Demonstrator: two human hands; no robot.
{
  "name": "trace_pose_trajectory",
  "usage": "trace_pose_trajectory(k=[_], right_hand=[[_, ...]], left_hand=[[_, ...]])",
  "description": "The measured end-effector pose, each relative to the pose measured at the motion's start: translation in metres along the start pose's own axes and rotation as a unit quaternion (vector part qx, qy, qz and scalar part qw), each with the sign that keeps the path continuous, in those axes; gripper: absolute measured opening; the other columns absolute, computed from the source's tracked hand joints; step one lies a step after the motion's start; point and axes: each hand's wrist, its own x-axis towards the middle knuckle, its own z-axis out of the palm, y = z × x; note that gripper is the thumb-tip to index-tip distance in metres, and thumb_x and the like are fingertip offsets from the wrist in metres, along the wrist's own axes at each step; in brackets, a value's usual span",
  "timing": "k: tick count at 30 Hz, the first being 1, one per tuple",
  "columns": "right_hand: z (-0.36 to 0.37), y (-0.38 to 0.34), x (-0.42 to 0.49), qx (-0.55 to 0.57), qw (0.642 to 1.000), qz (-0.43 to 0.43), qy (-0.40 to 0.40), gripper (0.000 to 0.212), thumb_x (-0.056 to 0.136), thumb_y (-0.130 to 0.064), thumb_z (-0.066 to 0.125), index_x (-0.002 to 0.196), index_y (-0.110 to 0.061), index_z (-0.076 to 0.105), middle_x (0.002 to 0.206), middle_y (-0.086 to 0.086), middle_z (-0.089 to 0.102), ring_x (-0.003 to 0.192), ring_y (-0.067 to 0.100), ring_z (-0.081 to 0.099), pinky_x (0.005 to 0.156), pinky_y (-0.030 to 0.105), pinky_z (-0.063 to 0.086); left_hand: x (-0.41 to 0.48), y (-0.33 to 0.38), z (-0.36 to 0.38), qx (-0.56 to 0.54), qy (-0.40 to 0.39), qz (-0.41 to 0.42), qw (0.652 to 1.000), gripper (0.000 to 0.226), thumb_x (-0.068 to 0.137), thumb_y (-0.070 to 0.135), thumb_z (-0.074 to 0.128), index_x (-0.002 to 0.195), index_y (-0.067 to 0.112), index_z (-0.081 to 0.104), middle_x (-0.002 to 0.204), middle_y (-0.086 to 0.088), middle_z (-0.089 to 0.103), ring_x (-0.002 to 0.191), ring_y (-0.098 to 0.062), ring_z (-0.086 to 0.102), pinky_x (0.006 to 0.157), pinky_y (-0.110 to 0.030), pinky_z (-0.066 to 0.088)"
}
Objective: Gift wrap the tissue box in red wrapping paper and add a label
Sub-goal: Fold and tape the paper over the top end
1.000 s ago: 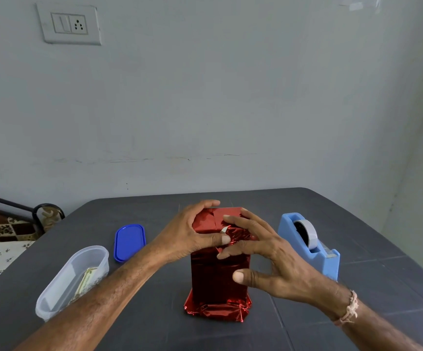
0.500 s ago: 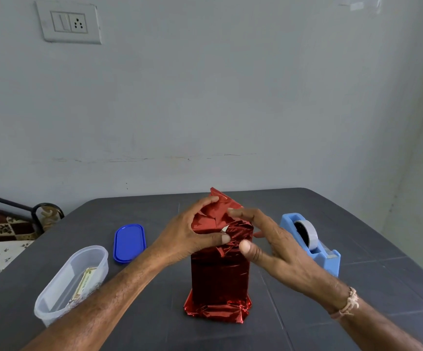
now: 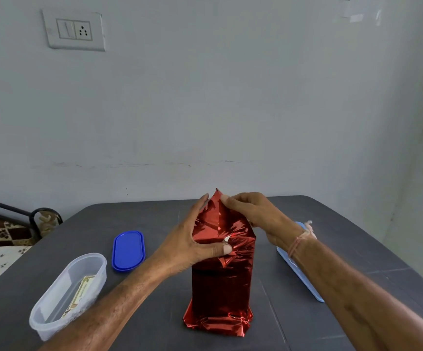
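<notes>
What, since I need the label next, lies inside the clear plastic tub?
A pale printed card lies flat inside the clear tub; its print is unreadable. The left forearm covers the tub's near right corner.

1. Left of the wrapped box (image 3: 220, 287), the blue lid (image 3: 128, 250) and the clear tub (image 3: 53, 310) stand in the way.
2. The tape dispenser (image 3: 302, 273) lies just right.
3. The table (image 3: 154, 214) behind is free.

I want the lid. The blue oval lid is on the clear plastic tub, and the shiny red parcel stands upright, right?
Not quite. In the head view the blue oval plastic lid lies flat on the dark grey table beside the clear plastic tub, not on it. The shiny red foil parcel does stand upright.
</notes>
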Motion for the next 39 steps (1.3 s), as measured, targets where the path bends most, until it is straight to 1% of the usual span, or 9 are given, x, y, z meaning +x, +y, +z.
trace_pose_trajectory(k=[3, 8, 11, 14, 19, 23, 27, 34, 39], right_hand=[[0.000, -0.009, 0.010, -0.002, 0.998, 0.067, -0.016, 0.056, 0.087, -0.057, 0.071, 0.106, -0.004, 0.076, 0.098, 0.009, 0.079, 0.085, 0.017, 0.073, 0.070, 0.028, 0.052], [0.001, -0.011, 0.025, 0.004, 0.998, 0.067, -0.020, 0.052, 0.084, -0.051, 0.077, 0.102, -0.002, 0.076, 0.089, 0.005, 0.078, 0.080, 0.014, 0.070, 0.074, 0.030, 0.053], [0.003, -0.011, 0.030, -0.004, 0.998, 0.055, -0.024, 0.041, 0.085, -0.045, 0.079, 0.095, -0.006, 0.078, 0.080, 0.003, 0.075, 0.063, 0.009, 0.067, 0.057, 0.020, 0.051], [0.008, -0.010, 0.033, 0.020, 0.999, 0.045, -0.012, 0.037, 0.087, -0.038, 0.080, 0.090, -0.002, 0.076, 0.073, 0.008, 0.072, 0.053, 0.010, 0.063, 0.048, 0.017, 0.048], [0.014, -0.003, 0.037, 0.058, 0.996, 0.063, 0.001, 0.035, 0.088, -0.029, 0.080, 0.086, 0.005, 0.074, 0.068, 0.012, 0.070, 0.052, 0.017, 0.063, 0.052, 0.022, 0.054], [0.016, 0.004, 0.038, 0.073, 0.992, 0.103, -0.014, 0.033, 0.087, -0.022, 0.081, 0.061, -0.008, 0.065, 0.053, 0.007, 0.063, 0.039, 0.014, 0.056, 0.043, 0.020, 0.047], [0.014, 0.005, 0.042, 0.090, 0.985, 0.147, -0.015, 0.027, 0.083, -0.018, 0.084, 0.062, -0.008, 0.070, 0.057, 0.009, 0.067, 0.042, 0.017, 0.060, 0.045, 0.021, 0.049], [0.010, 0.010, 0.049, 0.094, 0.963, 0.231, -0.100, 0.020, 0.085, -0.017, 0.082, 0.096, -0.002, 0.073, 0.074, 0.010, 0.072, 0.058, 0.020, 0.066, 0.056, 0.028, 0.057], [0.010, 0.022, 0.046, 0.140, 0.952, 0.247, -0.119, 0.019, 0.098, -0.013, 0.063, 0.083, -0.002, 0.070, 0.064, 0.008, 0.070, 0.050, 0.017, 0.065, 0.052, 0.025, 0.055]], left_hand=[[-0.001, 0.000, 0.000, 0.001, -0.003, -0.003, 1.000, 0.125, 0.063, 0.061, 0.090, 0.156, 0.058, 0.007, 0.162, 0.016, 0.034, 0.142, -0.005, 0.043, 0.120, -0.038, 0.038], [-0.002, 0.005, 0.000, 0.005, -0.001, -0.008, 1.000, 0.126, 0.065, 0.056, 0.088, 0.157, 0.056, 0.002, 0.162, 0.015, 0.034, 0.142, -0.004, 0.040, 0.121, -0.036, 0.034], [-0.002, 0.006, 0.000, 0.007, -0.002, -0.002, 1.000, 0.125, 0.067, 0.052, 0.087, 0.158, 0.054, 0.001, 0.162, 0.017, 0.031, 0.138, 0.002, 0.038, 0.118, -0.028, 0.032], [-0.004, 0.007, 0.000, 0.006, 0.004, -0.001, 1.000, 0.125, 0.067, 0.053, 0.088, 0.156, 0.058, 0.001, 0.161, 0.018, 0.032, 0.145, -0.003, 0.035, 0.123, -0.038, 0.030], [-0.005, 0.004, 0.001, 0.011, -0.002, -0.003, 1.000, 0.123, 0.068, 0.051, 0.088, 0.155, 0.059, 0.001, 0.128, 0.046, 0.031, 0.115, 0.030, 0.039, 0.110, -0.017, 0.033], [-0.006, 0.004, 0.002, 0.006, 0.007, -0.003, 1.000, 0.122, 0.066, 0.054, 0.087, 0.154, 0.062, 0.002, 0.128, 0.039, 0.035, 0.116, 0.019, 0.044, 0.100, -0.011, 0.037], [-0.006, 0.003, 0.004, 0.002, 0.017, 0.006, 1.000, 0.120, 0.064, 0.054, 0.086, 0.154, 0.061, 0.007, 0.124, 0.042, 0.036, 0.107, 0.034, 0.044, 0.085, 0.003, 0.039], [-0.005, -0.003, 0.003, 0.008, 0.008, 0.016, 1.000, 0.102, 0.066, 0.054, 0.089, 0.153, 0.050, 0.036, 0.138, 0.024, 0.056, 0.119, 0.013, 0.056, 0.099, -0.010, 0.048], [-0.005, -0.002, 0.000, 0.006, 0.001, 0.012, 1.000, 0.087, 0.069, 0.049, 0.090, 0.145, 0.038, 0.050, 0.131, 0.020, 0.063, 0.115, 0.006, 0.062, 0.095, -0.015, 0.053]])
